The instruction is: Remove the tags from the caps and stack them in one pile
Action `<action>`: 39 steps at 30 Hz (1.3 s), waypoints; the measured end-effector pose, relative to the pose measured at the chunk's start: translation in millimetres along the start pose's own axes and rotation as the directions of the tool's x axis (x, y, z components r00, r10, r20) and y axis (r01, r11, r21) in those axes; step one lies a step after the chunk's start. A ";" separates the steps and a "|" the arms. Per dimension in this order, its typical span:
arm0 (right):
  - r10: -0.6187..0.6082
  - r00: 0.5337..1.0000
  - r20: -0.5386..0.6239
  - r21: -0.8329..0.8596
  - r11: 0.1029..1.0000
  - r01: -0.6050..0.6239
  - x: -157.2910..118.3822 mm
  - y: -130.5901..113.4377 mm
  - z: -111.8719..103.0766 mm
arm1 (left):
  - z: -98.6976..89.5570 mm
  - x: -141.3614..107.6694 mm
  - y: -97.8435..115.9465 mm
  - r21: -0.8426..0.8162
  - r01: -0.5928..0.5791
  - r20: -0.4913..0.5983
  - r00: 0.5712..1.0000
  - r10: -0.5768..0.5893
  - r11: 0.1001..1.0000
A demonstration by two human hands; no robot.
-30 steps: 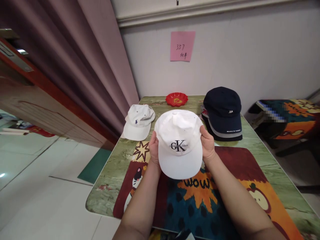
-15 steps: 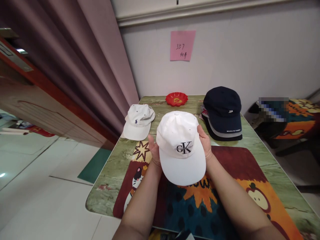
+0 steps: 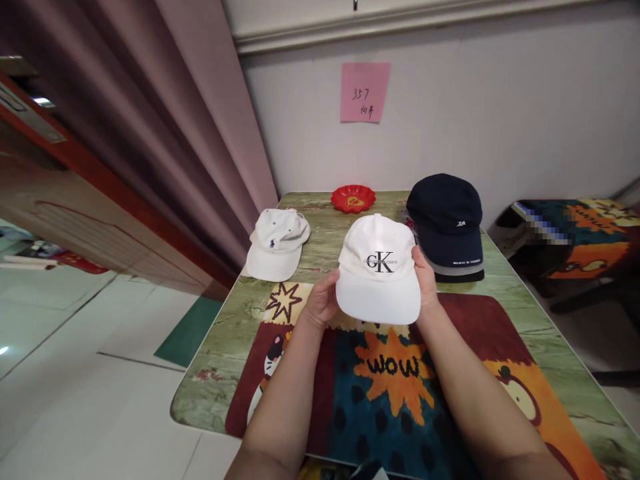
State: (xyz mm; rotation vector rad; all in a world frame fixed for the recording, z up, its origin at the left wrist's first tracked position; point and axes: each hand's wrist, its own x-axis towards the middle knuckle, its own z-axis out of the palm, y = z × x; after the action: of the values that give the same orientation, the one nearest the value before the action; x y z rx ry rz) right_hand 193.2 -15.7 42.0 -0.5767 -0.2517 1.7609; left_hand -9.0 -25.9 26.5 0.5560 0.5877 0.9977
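Observation:
Between my two hands is a white baseball cap (image 3: 377, 267) with black letters on its front, its brim towards me. My left hand (image 3: 324, 297) grips the cap's left side, the thumb near the brim's edge. On the other side, my right hand (image 3: 425, 280) holds the cap's right edge, and some of its fingers are hidden behind it. A stack of caps topped by a navy cap (image 3: 445, 213) stands just behind my right hand. To the left lies a pale grey-white cap (image 3: 276, 245) with a small dark blue emblem.
A red scalloped dish (image 3: 353, 199) sits at the table's far edge by the wall. A colourful mat (image 3: 345, 400) covers the near part of the green wood-patterned table (image 3: 200, 393). A pink paper note (image 3: 365, 93) is on the wall. A curtain (image 3: 220, 113) hangs at left.
Both hands have carried the white cap away from me and slightly right, closer to the navy cap's stack. The cap has tipped so its brim looks shorter. The mat's lettering is now uncovered.

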 end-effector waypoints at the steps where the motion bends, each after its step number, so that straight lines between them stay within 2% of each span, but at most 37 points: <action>1: -0.028 1.000 -0.005 -0.004 1.000 0.028 1.3 -3.3 -2.2 | -0.4 0.4 0.0 0.035 0.001 -0.002 1.000 -0.001 0.999; 5: -0.033 0.999 0.004 -0.036 0.999 0.033 6.0 -8.6 -5.7 | -2.2 2.3 0.4 0.089 -0.015 0.006 1.000 0.014 0.996; 7: -0.010 1.000 0.001 -0.069 0.998 0.010 7.6 -6.7 -3.8 | -3.5 4.4 0.4 0.067 -0.065 -0.025 0.997 0.067 0.996; 10: -0.060 0.998 -0.004 -0.186 0.981 0.059 7.2 -1.1 1.5 | -6.1 8.6 0.3 0.030 -0.177 -0.115 0.977 0.180 0.984; 13: -0.097 0.994 0.050 -0.425 0.899 0.109 2.4 3.4 6.5 | -7.8 12.5 0.8 0.025 -0.266 -0.181 0.947 0.266 0.964; 17: -0.085 0.990 0.117 -0.656 0.741 0.141 -4.7 4.3 10.9 | -5.6 14.3 0.9 0.060 -0.325 -0.168 0.929 0.330 0.944; 19: -0.115 0.986 0.121 -0.679 0.715 0.166 -6.0 3.1 12.3 | -3.5 13.9 0.1 0.085 -0.339 -0.145 0.926 0.348 0.937; 25: -0.311 0.946 0.093 -0.568 0.763 0.307 -6.0 -7.3 16.9 | -4.9 11.3 -1.3 0.198 -0.291 -0.077 0.947 0.311 0.936; 28: -0.484 0.875 0.021 -0.491 0.757 0.431 -6.7 -23.0 16.4 | -10.0 11.3 -0.4 0.221 -0.249 -0.091 0.957 0.275 0.943; 31: -0.653 0.754 -0.070 -0.410 0.708 0.575 -7.7 -47.8 8.2 | -14.9 12.8 -0.6 0.229 -0.227 -0.141 0.955 0.263 0.947; 33: -0.721 0.678 -0.142 -0.392 0.670 0.630 -8.2 -66.3 -3.6 | -17.6 14.3 -1.8 0.240 -0.212 -0.158 0.954 0.254 0.947; 37: -0.774 0.552 -0.309 -0.491 0.627 0.604 -7.9 -95.7 -38.4 | -22.1 16.7 -5.5 0.274 -0.175 -0.175 0.958 0.228 0.946; 39: -0.746 0.532 -0.400 -0.553 0.660 0.509 -6.5 -103.7 -55.5 | -24.6 17.8 -7.2 0.280 -0.160 -0.193 0.957 0.218 0.947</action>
State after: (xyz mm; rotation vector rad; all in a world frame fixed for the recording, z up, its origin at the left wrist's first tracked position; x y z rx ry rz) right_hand 310.0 -1.0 43.8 -1.1322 -0.3013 0.7174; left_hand -13.9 -9.2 0.6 0.7522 0.8867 1.1830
